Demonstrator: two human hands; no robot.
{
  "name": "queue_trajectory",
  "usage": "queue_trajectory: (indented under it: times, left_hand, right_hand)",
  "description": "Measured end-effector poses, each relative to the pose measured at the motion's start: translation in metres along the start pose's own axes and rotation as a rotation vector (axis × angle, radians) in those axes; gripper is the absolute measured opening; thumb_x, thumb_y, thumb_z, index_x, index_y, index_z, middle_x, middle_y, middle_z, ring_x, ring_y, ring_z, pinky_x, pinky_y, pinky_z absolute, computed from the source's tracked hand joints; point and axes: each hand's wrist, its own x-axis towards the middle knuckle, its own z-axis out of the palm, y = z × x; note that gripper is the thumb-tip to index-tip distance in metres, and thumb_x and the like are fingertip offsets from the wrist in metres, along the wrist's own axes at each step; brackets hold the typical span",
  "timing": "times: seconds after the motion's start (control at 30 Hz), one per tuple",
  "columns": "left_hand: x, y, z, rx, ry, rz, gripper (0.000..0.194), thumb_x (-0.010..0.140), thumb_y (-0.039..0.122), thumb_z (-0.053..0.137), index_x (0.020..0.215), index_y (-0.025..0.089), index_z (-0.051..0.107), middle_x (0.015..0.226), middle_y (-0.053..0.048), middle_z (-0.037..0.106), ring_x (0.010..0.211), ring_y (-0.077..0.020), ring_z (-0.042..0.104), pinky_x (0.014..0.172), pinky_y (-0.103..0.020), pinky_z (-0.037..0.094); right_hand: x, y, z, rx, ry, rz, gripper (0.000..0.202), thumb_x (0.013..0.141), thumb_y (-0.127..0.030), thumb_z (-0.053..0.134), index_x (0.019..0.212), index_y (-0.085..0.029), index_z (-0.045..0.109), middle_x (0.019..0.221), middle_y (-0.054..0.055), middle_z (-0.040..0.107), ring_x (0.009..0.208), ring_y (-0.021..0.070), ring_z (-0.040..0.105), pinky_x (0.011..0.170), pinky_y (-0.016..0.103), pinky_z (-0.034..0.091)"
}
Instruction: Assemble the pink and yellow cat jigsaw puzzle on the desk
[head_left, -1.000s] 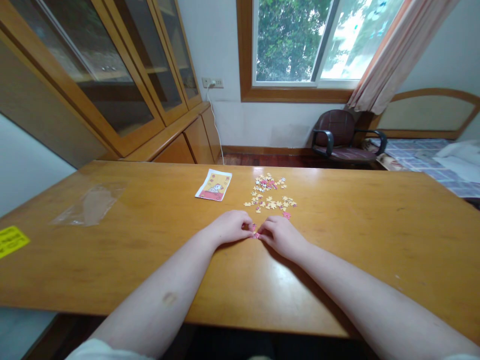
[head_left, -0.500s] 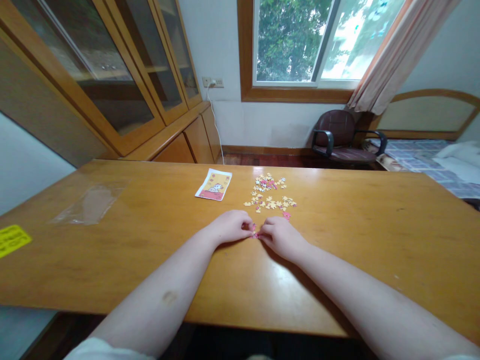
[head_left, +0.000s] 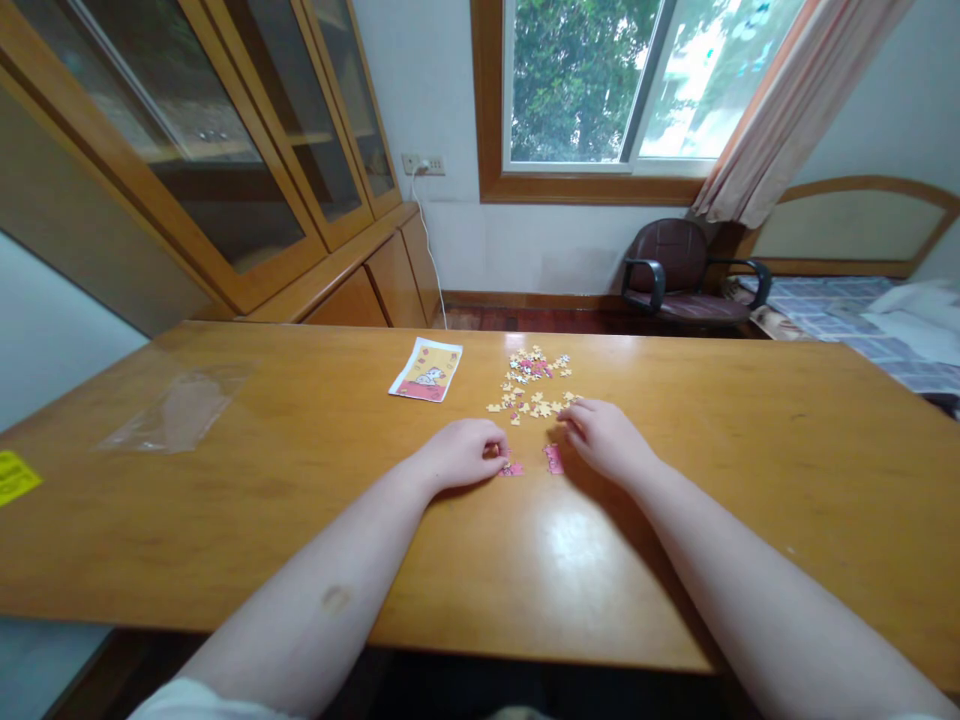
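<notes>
On the wooden table, my left hand (head_left: 469,452) has its fingers pinched at the left end of a small strip of pink puzzle pieces (head_left: 514,469). To the right lies another pink piece group (head_left: 553,459), flat on the wood and apart from the strip. My right hand (head_left: 600,432) hovers or rests just above that group, fingertips at the right edge of the scattered yellow pieces (head_left: 541,405); whether it holds a piece is too small to tell. Behind them sits a heap of mixed pink and yellow pieces (head_left: 534,366).
A picture card (head_left: 427,370) with a white animal on yellow and pink lies left of the pieces. A clear plastic bag (head_left: 176,410) and a yellow label (head_left: 16,478) are on the table's left side. An armchair (head_left: 679,270) stands beyond the table.
My right hand has moved away from my left, rightward and back to the yellow pieces. The pink strip and the second pink group now show between the hands.
</notes>
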Motion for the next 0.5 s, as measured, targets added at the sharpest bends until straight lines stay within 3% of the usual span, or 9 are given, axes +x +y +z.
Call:
queue_trajectory:
  times: [0.07,0.17,0.33,0.5]
  left_hand:
    - [0.000,0.000,0.000,-0.005,0.024,0.008,0.016,0.080,0.032,0.055,0.079,0.020,0.066,0.079,-0.002,0.066,0.072,-0.0140,0.057,0.062,-0.023,0.038]
    - [0.000,0.001,0.001,-0.014,0.027,0.015,0.016,0.080,0.031,0.055,0.082,0.021,0.067,0.081,-0.001,0.066,0.074,-0.0143,0.058,0.065,-0.023,0.039]
    - [0.000,0.005,0.004,-0.026,-0.017,0.004,0.022,0.080,0.039,0.058,0.091,0.024,0.069,0.085,-0.001,0.068,0.075,-0.0151,0.058,0.065,-0.024,0.040]
    - [0.001,0.008,0.008,-0.034,-0.018,0.006,0.028,0.081,0.044,0.058,0.097,0.024,0.068,0.090,-0.001,0.069,0.077,-0.0151,0.059,0.066,-0.023,0.041]
  right_hand:
    - [0.001,0.015,-0.007,-0.042,-0.033,0.066,0.025,0.084,-0.013,0.048,0.092,-0.016,0.071,0.092,0.009,0.068,0.083,0.0187,0.061,0.079,0.028,0.044]
    - [0.000,0.025,-0.011,0.003,-0.114,0.022,0.028,0.083,-0.009,0.048,0.088,-0.019,0.073,0.093,0.007,0.067,0.083,0.0163,0.062,0.078,0.025,0.044]
    - [-0.002,0.025,-0.005,0.091,-0.205,-0.058,0.026,0.086,-0.016,0.053,0.098,-0.025,0.074,0.094,0.006,0.066,0.082,0.0149,0.061,0.076,0.024,0.045]
    - [0.001,0.025,0.001,0.051,-0.241,-0.048,0.021,0.088,-0.024,0.056,0.098,-0.022,0.074,0.094,0.008,0.065,0.083,0.0169,0.061,0.077,0.025,0.045]
